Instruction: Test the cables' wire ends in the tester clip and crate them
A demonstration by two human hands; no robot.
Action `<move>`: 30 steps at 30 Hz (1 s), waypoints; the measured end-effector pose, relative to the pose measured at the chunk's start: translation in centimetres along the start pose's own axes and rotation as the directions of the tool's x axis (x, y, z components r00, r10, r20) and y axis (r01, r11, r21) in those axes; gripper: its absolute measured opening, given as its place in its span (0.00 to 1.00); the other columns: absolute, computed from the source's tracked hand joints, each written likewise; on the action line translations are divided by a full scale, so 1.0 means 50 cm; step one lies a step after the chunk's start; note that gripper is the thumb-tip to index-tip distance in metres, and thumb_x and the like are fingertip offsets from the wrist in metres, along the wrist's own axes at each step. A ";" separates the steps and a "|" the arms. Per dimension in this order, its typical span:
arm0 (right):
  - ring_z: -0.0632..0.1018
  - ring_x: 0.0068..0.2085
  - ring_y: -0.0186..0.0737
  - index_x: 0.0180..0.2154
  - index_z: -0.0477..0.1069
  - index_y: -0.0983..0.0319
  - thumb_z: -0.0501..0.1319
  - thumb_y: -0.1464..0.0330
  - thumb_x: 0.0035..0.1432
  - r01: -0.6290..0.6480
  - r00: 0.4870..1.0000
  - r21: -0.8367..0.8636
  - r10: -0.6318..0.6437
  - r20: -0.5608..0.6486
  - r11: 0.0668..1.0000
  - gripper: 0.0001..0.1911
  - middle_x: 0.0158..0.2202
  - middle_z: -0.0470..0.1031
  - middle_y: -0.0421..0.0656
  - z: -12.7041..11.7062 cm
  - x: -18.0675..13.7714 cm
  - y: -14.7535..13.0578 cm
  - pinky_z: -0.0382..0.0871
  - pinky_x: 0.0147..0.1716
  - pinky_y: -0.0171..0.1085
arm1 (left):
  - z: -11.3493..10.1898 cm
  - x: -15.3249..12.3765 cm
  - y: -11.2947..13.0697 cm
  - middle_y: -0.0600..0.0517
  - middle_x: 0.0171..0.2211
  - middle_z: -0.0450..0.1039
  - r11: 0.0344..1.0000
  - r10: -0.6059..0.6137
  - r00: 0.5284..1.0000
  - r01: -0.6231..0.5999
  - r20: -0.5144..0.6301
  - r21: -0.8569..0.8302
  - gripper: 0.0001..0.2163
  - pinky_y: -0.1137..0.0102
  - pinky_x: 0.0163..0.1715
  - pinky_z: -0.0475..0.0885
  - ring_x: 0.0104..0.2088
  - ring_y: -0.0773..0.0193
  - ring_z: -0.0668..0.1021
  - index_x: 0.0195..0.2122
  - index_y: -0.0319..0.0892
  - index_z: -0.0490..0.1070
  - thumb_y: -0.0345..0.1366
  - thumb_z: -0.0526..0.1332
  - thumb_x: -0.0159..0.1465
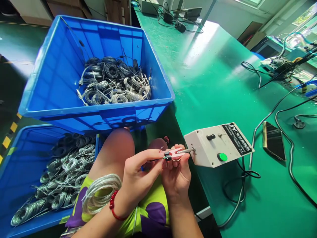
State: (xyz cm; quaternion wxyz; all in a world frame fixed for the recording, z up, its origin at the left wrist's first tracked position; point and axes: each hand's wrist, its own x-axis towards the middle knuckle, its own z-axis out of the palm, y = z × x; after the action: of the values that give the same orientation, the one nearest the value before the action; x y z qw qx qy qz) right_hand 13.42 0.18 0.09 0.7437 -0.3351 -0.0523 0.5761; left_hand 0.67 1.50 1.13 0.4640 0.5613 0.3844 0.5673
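My left hand (143, 165) pinches a cable end between thumb and fingertips; thin wires stick out of it. Two small black tips (167, 156) sit at those fingertips, against a pink-and-white forked clamp (176, 153). The clamp is fixed to a metal shaft (187, 150) that comes out of a beige machine box (218, 143) with a green button. My right hand (177, 172) is closed around the clamp from below, its fingers curled and thumb beside the shaft. A coil of clear silvery cable (101, 191) rests on my lap behind the left wrist.
A large blue crate (104, 110) holds black and silvery cable coils. Another blue crate (15, 185) at lower left holds more coils. On the green table (210, 89) lie a black phone-like slab (273, 140) and loose black cords (292, 165). Equipment (279, 64) stands at far right.
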 end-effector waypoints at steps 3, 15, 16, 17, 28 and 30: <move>0.71 0.24 0.28 0.44 0.88 0.54 0.89 0.52 0.50 -0.021 1.000 -0.019 0.021 0.005 1.000 0.24 0.30 0.77 0.32 -0.008 -0.001 -0.001 0.85 0.36 0.30 | -0.001 0.003 0.002 0.52 0.45 0.93 1.000 0.011 1.000 -0.012 0.008 0.018 0.11 0.80 0.47 0.85 0.44 0.65 0.92 0.48 0.46 0.89 0.23 0.74 0.69; 0.74 0.29 0.38 0.40 0.87 0.59 0.74 0.62 0.51 -0.184 0.983 -0.057 0.183 -0.025 0.981 0.13 0.31 0.79 0.41 -0.064 0.028 0.078 0.74 0.32 0.37 | -0.005 -0.014 -0.009 0.49 0.42 0.91 0.989 0.084 0.996 -0.082 -0.012 0.124 0.09 0.75 0.44 0.85 0.41 0.62 0.91 0.47 0.44 0.87 0.24 0.71 0.71; 0.74 0.29 0.38 0.40 0.87 0.59 0.74 0.61 0.52 -0.178 0.984 -0.070 0.177 -0.030 0.981 0.13 0.32 0.80 0.41 -0.067 0.028 0.081 0.74 0.31 0.37 | -0.005 -0.014 -0.010 0.49 0.42 0.91 0.989 0.087 0.996 -0.085 -0.013 0.123 0.09 0.74 0.45 0.86 0.41 0.61 0.91 0.47 0.44 0.87 0.24 0.71 0.71; 0.74 0.29 0.38 0.40 0.86 0.58 0.75 0.61 0.52 -0.168 0.986 -0.081 0.167 -0.029 0.982 0.13 0.31 0.79 0.41 -0.069 0.027 0.084 0.73 0.30 0.36 | -0.004 -0.014 -0.011 0.49 0.42 0.91 0.989 0.090 0.996 -0.087 -0.014 0.123 0.09 0.74 0.45 0.86 0.41 0.61 0.91 0.47 0.44 0.87 0.24 0.71 0.71; 0.66 0.25 0.36 0.32 0.81 0.57 0.73 0.61 0.60 0.171 0.983 -0.225 -0.149 0.109 0.959 0.08 0.22 0.67 0.35 -0.045 -0.020 0.083 0.68 0.30 0.36 | -0.015 -0.026 -0.004 0.48 0.42 0.88 0.997 0.063 0.991 -0.058 -0.119 0.047 0.06 0.74 0.40 0.84 0.40 0.61 0.89 0.47 0.44 0.85 0.26 0.71 0.73; 0.65 0.25 0.35 0.32 0.83 0.56 0.74 0.61 0.62 0.255 0.964 -0.247 -0.225 0.143 0.935 0.08 0.22 0.67 0.35 -0.044 -0.043 0.087 0.65 0.29 0.36 | -0.019 -0.027 -0.001 0.48 0.41 0.86 0.998 0.068 0.991 -0.067 -0.115 0.011 0.06 0.73 0.40 0.83 0.40 0.62 0.87 0.47 0.44 0.84 0.26 0.70 0.74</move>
State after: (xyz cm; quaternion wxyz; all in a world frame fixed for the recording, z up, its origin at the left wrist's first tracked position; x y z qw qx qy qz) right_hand 10.14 -2.20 -3.38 0.7533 -0.3890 -0.2106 0.4867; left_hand -0.33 0.32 0.64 0.4195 0.5418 0.3934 0.6130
